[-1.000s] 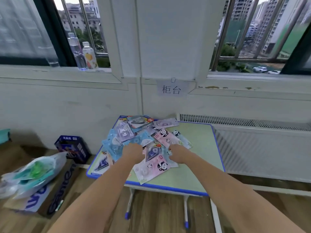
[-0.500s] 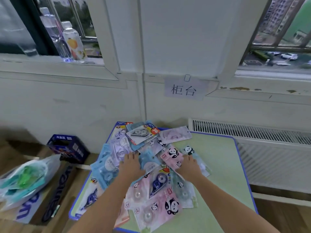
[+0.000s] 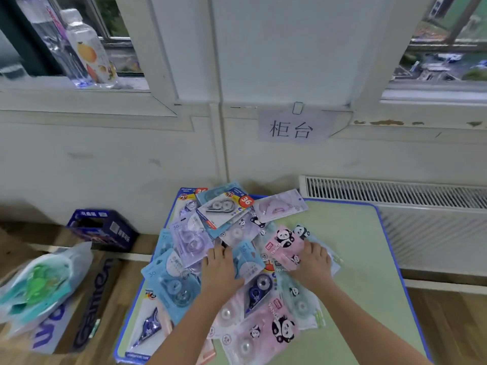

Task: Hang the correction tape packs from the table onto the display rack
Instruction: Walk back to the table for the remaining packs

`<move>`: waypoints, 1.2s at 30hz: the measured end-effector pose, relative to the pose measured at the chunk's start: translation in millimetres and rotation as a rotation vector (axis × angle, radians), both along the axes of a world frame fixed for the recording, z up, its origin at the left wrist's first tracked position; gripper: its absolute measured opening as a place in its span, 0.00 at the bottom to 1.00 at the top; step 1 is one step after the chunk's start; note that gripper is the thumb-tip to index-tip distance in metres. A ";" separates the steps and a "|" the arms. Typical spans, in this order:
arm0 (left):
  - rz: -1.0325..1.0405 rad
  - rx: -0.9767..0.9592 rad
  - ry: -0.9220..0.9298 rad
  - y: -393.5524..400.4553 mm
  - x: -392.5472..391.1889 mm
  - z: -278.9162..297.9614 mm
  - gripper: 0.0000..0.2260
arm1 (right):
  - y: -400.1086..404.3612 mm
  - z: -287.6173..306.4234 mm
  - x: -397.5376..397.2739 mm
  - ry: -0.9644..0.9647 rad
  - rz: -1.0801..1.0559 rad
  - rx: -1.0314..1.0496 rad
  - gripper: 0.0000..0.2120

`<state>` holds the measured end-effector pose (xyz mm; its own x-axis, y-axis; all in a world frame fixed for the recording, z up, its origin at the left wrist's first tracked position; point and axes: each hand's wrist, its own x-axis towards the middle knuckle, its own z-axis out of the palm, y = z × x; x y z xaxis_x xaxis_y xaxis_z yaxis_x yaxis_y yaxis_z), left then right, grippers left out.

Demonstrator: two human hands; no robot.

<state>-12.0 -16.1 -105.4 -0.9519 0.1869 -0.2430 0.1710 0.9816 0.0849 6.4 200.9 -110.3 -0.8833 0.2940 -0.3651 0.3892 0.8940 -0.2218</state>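
Several correction tape packs [image 3: 224, 214] in blue, lilac and pink lie heaped on the left half of a small green table [image 3: 353, 248] with a blue rim. My left hand [image 3: 220, 270] rests flat on the heap, fingers straight, touching a lilac pack and a light blue pack [image 3: 247, 262]. My right hand [image 3: 315, 263] is at the heap's right side, its thumb and fingers pinching a pink panda pack [image 3: 283, 245] whose edge is bent upward. No display rack is in view.
A white wall with a paper sign [image 3: 291, 129] and a radiator [image 3: 395, 192] stand behind the table. On the floor at left are a dark blue box [image 3: 104, 229], a cardboard box [image 3: 87, 306] and a plastic bag [image 3: 39, 285]. Bottles [image 3: 89, 51] stand on the sill.
The view has come closer and tipped down over the table. Both hands slid farther up the heap, and my right hand has taken hold of the pink panda pack.
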 end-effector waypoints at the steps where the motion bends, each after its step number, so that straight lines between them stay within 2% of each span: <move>1: -0.010 0.040 0.009 0.2 -0.2 -0.6 0.30 | -0.1 1.6 3.2 0.014 -0.041 0.000 0.48; 4: -0.020 0.166 -0.037 -1.7 -4.1 1.6 0.26 | 1.3 8.6 13.9 0.049 -0.196 -0.041 0.49; 7: 0.026 0.327 -0.112 -4.5 -8.1 11.9 0.23 | 0.6 17.3 26.1 0.022 -0.406 -0.168 0.51; 10: 0.116 0.579 -0.204 -7.8 -10.9 22.2 0.22 | -2.6 23.0 37.9 0.088 -0.601 -0.483 0.43; 13: 0.193 0.791 -0.359 -3.5 -13.2 31.4 0.19 | -14.2 33.6 57.2 0.163 -0.731 -0.845 0.27; 15: 0.209 0.976 -0.485 6.0 -11.0 40.9 0.13 | -19.2 37.6 71.6 0.262 -0.766 -0.917 0.20; 17: 0.207 1.102 -0.582 19.5 -4.7 53.6 0.08 | -20.3 47.8 90.2 0.380 -0.834 -0.988 0.18; 20: 0.132 1.211 -0.694 48.6 10.8 73.1 0.09 | -10.9 74.8 129.2 0.563 -0.936 -1.089 0.22; 22: 0.026 1.276 -0.776 75.6 28.2 88.8 0.07 | 0.8 95.6 163.0 0.675 -0.948 -1.131 0.14; 23: -0.028 1.297 -0.806 90.7 39.4 97.1 0.06 | 5.9 107.8 183.2 0.756 -0.961 -1.145 0.08; 25: -0.136 1.313 -0.851 121.6 65.4 113.2 0.04 | 16.5 129.5 225.8 0.904 -1.011 -1.097 0.05; 28: -0.363 1.313 -0.928 167.4 118.6 134.1 0.05 | 26.3 156.8 298.5 1.084 -1.074 -0.971 0.13; 33: -0.602 1.317 -1.200 228.5 253.1 176.5 0.12 | 31.9 188.5 441.0 1.257 -1.232 -0.690 0.10; 36: -0.684 1.279 -1.275 258.8 348.3 191.7 0.17 | 33.0 199.3 536.1 1.355 -1.304 -0.555 0.14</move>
<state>336.3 242.7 86.3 -0.0505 0.9965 -0.0671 -0.2937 0.0494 0.9546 542.5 233.9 89.0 0.0114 0.9999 -0.0124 0.0037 -0.0125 -0.9999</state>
